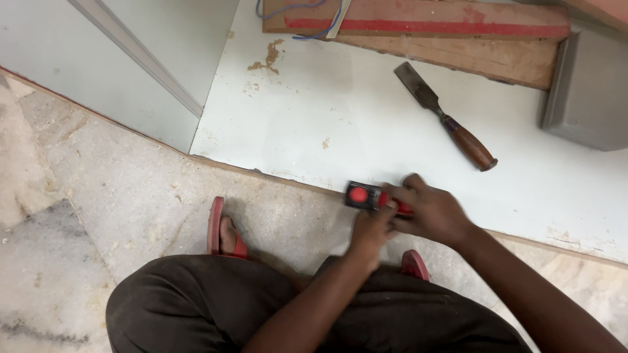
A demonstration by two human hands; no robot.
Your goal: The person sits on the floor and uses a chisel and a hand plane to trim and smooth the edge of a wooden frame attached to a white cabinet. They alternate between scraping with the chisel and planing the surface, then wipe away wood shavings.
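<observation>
Hands closed on a small red-and-black tool at the board's edge

Head view: the left hand (371, 230) and right hand (428, 210) both grasp the red-and-black tool (366, 195), which sits on the near edge of the pale board (314, 124) lying on the stone floor (98, 196). A wooden-handled chisel (448, 117) lies well apart on the board, below a timber plank (458, 39). Red sandals (219, 229) rest on the floor

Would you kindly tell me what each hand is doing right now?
Left hand: closed on the red and black tool.
Right hand: closed on the same tool.
</observation>
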